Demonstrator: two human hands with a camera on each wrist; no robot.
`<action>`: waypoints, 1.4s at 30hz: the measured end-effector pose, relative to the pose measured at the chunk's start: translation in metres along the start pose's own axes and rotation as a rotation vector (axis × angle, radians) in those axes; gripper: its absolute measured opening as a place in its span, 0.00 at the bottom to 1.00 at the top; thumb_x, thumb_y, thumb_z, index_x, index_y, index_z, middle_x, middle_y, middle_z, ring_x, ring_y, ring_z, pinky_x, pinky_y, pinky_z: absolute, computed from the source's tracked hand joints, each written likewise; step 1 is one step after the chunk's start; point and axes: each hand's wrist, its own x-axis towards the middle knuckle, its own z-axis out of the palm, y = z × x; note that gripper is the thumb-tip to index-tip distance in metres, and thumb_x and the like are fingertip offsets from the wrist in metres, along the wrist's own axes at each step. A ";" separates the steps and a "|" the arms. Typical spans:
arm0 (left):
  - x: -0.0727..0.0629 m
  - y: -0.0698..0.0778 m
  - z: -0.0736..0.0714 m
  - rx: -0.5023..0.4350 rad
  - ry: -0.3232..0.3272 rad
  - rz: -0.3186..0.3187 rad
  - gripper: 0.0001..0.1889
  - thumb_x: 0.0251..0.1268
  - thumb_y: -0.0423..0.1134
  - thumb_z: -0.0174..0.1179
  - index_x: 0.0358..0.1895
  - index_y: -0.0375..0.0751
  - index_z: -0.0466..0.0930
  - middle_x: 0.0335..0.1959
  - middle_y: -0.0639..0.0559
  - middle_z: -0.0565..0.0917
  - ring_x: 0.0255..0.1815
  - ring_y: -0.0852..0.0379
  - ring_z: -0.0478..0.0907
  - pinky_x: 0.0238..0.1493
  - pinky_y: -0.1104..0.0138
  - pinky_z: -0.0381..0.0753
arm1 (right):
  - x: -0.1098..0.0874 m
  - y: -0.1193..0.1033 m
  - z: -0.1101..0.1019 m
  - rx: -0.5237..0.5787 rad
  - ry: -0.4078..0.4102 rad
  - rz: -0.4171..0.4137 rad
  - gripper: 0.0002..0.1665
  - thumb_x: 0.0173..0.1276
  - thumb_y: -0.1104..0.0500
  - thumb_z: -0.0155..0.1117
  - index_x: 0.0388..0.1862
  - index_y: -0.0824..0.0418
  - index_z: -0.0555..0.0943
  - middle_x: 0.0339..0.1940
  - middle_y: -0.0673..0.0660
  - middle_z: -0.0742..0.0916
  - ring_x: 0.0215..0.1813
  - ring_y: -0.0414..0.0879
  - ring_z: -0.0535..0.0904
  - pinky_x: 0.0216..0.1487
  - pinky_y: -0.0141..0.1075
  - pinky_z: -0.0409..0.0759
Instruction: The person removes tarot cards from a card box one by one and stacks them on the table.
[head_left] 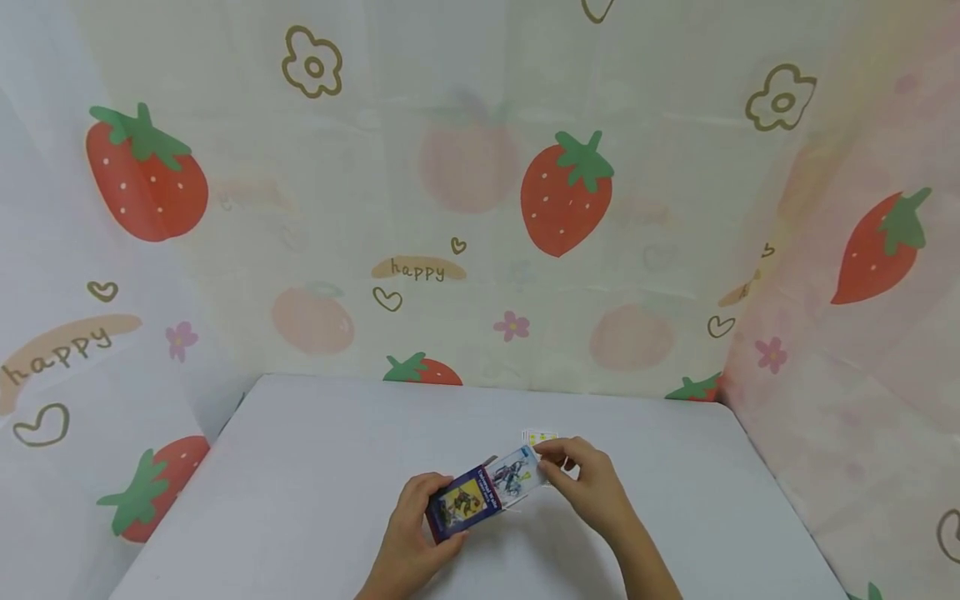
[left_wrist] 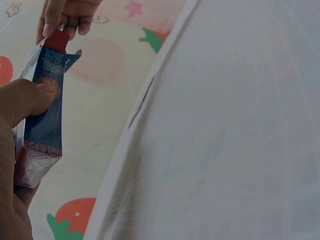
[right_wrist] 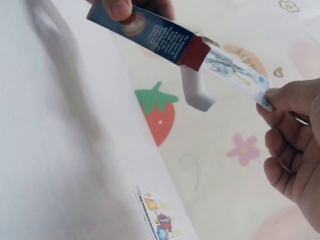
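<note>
Blue card box [head_left: 463,503], one: I have it at six o'clock in the head view, clamped between thumb and fingers of my left hand [head_left: 416,523]. Printed card [head_left: 514,477], one: partly out of the box toward two o'clock, outer end pinched by my right hand [head_left: 594,487]. Card pile [right_wrist: 161,219], one: on the white table [head_left: 315,467], at two o'clock from the box.
</note>
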 end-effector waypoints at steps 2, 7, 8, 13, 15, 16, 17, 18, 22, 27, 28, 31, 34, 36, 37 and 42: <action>0.000 0.001 0.000 0.006 0.001 0.012 0.40 0.44 0.39 0.84 0.65 0.51 0.75 0.62 0.66 0.72 0.62 0.65 0.71 0.65 0.64 0.78 | 0.000 0.000 -0.002 0.000 0.007 0.003 0.14 0.66 0.62 0.73 0.47 0.45 0.88 0.35 0.40 0.84 0.40 0.41 0.77 0.45 0.34 0.79; -0.001 0.000 0.000 0.017 0.012 0.056 0.40 0.43 0.38 0.84 0.64 0.46 0.76 0.62 0.65 0.72 0.62 0.64 0.71 0.65 0.66 0.77 | -0.001 -0.001 -0.005 -0.002 0.034 -0.015 0.13 0.68 0.62 0.71 0.48 0.47 0.88 0.38 0.40 0.86 0.41 0.40 0.78 0.44 0.36 0.80; -0.001 -0.001 0.000 0.020 0.015 0.066 0.41 0.42 0.38 0.84 0.64 0.44 0.76 0.62 0.65 0.72 0.62 0.63 0.71 0.65 0.66 0.77 | -0.001 -0.001 -0.006 -0.006 0.042 -0.026 0.13 0.68 0.62 0.71 0.48 0.47 0.88 0.38 0.40 0.86 0.41 0.39 0.78 0.44 0.37 0.80; -0.003 -0.004 0.001 0.035 0.029 0.098 0.41 0.42 0.37 0.84 0.65 0.47 0.75 0.62 0.65 0.73 0.62 0.63 0.71 0.64 0.67 0.77 | -0.001 0.003 -0.011 0.000 0.100 -0.070 0.14 0.68 0.65 0.71 0.49 0.49 0.87 0.39 0.44 0.86 0.41 0.39 0.78 0.40 0.34 0.78; -0.003 -0.004 0.001 0.031 0.029 0.096 0.41 0.42 0.37 0.84 0.65 0.47 0.75 0.62 0.64 0.72 0.62 0.63 0.71 0.63 0.66 0.78 | 0.000 0.004 -0.015 0.006 0.121 -0.075 0.13 0.68 0.64 0.70 0.49 0.50 0.87 0.39 0.46 0.86 0.41 0.40 0.77 0.38 0.33 0.77; -0.003 -0.004 0.001 0.030 0.028 0.095 0.41 0.42 0.37 0.84 0.65 0.47 0.75 0.62 0.64 0.73 0.62 0.63 0.71 0.64 0.66 0.78 | 0.000 0.006 -0.016 0.006 0.130 -0.070 0.13 0.69 0.64 0.70 0.49 0.50 0.87 0.40 0.46 0.86 0.41 0.40 0.77 0.38 0.32 0.76; -0.003 -0.004 0.001 0.027 0.028 0.096 0.41 0.42 0.37 0.84 0.65 0.47 0.75 0.62 0.64 0.73 0.62 0.63 0.72 0.64 0.65 0.78 | 0.000 0.007 -0.018 0.003 0.137 -0.065 0.13 0.69 0.64 0.70 0.49 0.50 0.87 0.40 0.46 0.86 0.41 0.40 0.77 0.37 0.32 0.76; -0.003 -0.004 0.001 0.027 0.026 0.096 0.42 0.42 0.37 0.84 0.65 0.48 0.75 0.62 0.64 0.73 0.62 0.63 0.72 0.64 0.66 0.77 | 0.001 0.008 -0.019 -0.001 0.146 -0.059 0.12 0.69 0.63 0.70 0.49 0.50 0.87 0.40 0.46 0.86 0.41 0.40 0.77 0.36 0.32 0.76; -0.004 -0.005 0.001 0.025 0.032 0.125 0.42 0.41 0.36 0.84 0.65 0.45 0.75 0.62 0.61 0.74 0.62 0.62 0.72 0.64 0.69 0.76 | 0.004 0.012 -0.026 -0.016 0.162 -0.043 0.11 0.71 0.63 0.68 0.49 0.50 0.87 0.41 0.45 0.86 0.41 0.41 0.76 0.36 0.32 0.76; -0.001 -0.006 0.002 0.037 0.023 0.183 0.42 0.42 0.36 0.84 0.65 0.45 0.74 0.61 0.58 0.74 0.62 0.60 0.72 0.64 0.73 0.74 | 0.013 0.016 -0.032 -0.023 0.176 -0.061 0.10 0.73 0.63 0.66 0.49 0.54 0.87 0.43 0.49 0.87 0.42 0.42 0.76 0.40 0.33 0.76; -0.001 -0.006 0.002 0.041 0.023 0.190 0.42 0.42 0.37 0.83 0.65 0.45 0.74 0.61 0.58 0.74 0.62 0.60 0.73 0.64 0.73 0.74 | 0.015 0.017 -0.033 -0.022 0.176 -0.063 0.10 0.73 0.63 0.65 0.49 0.54 0.87 0.43 0.49 0.87 0.42 0.42 0.76 0.40 0.33 0.76; 0.000 -0.006 0.001 0.041 0.019 0.200 0.41 0.42 0.37 0.83 0.65 0.45 0.74 0.61 0.57 0.75 0.62 0.58 0.72 0.64 0.70 0.75 | 0.021 0.020 -0.036 -0.021 0.184 -0.066 0.09 0.74 0.64 0.64 0.49 0.56 0.87 0.43 0.50 0.88 0.41 0.42 0.76 0.41 0.32 0.76; 0.000 -0.005 0.001 0.045 0.029 0.193 0.42 0.42 0.37 0.83 0.65 0.45 0.74 0.61 0.57 0.75 0.62 0.58 0.73 0.63 0.68 0.77 | 0.027 0.024 -0.037 -0.023 0.181 -0.051 0.09 0.74 0.64 0.64 0.49 0.56 0.87 0.43 0.51 0.88 0.41 0.42 0.76 0.42 0.30 0.75; -0.001 -0.006 0.000 0.048 0.031 0.180 0.42 0.41 0.36 0.84 0.65 0.46 0.74 0.61 0.58 0.74 0.62 0.59 0.73 0.64 0.67 0.77 | 0.030 0.027 -0.037 -0.028 0.174 -0.031 0.09 0.74 0.63 0.64 0.49 0.56 0.87 0.44 0.51 0.88 0.41 0.43 0.76 0.42 0.29 0.75; -0.001 -0.006 0.000 0.049 0.031 0.169 0.42 0.41 0.36 0.84 0.65 0.47 0.74 0.61 0.59 0.74 0.62 0.59 0.73 0.64 0.67 0.77 | 0.032 0.029 -0.037 -0.033 0.168 -0.025 0.09 0.74 0.63 0.64 0.50 0.56 0.87 0.44 0.51 0.88 0.41 0.43 0.77 0.42 0.30 0.75; -0.003 -0.005 0.000 0.051 0.023 0.133 0.41 0.42 0.37 0.84 0.65 0.48 0.74 0.61 0.60 0.74 0.63 0.60 0.72 0.64 0.64 0.78 | 0.038 0.035 -0.034 -0.065 0.122 0.024 0.10 0.76 0.62 0.63 0.52 0.57 0.86 0.47 0.53 0.88 0.42 0.44 0.77 0.42 0.31 0.76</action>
